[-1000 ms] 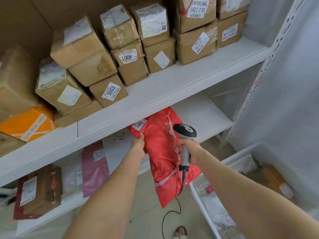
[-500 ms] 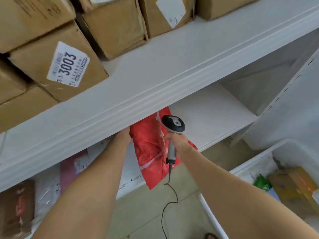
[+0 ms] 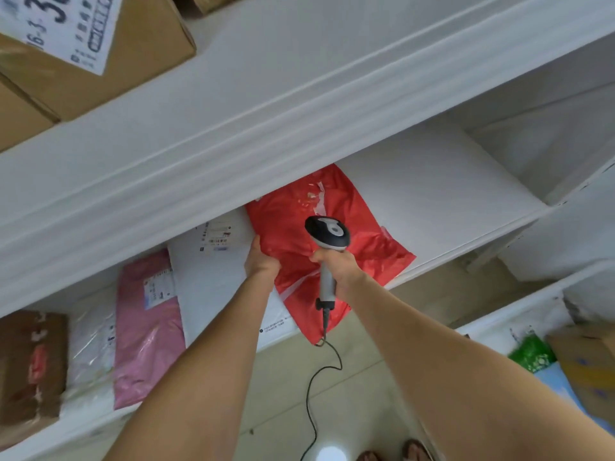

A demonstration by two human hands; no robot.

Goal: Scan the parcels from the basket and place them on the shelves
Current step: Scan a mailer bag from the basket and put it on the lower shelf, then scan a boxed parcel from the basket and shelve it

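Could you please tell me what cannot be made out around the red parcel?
Head view throughout.
Far end of the red parcel: hidden under the upper shelf.
Box label number: cut off by the top edge.
White parcel print: too small to read.
Basket contents: cut off by the right edge.

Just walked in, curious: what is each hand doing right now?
Left hand: grips the edge of the red parcel bag.
Right hand: closed round the handle of the barcode scanner.
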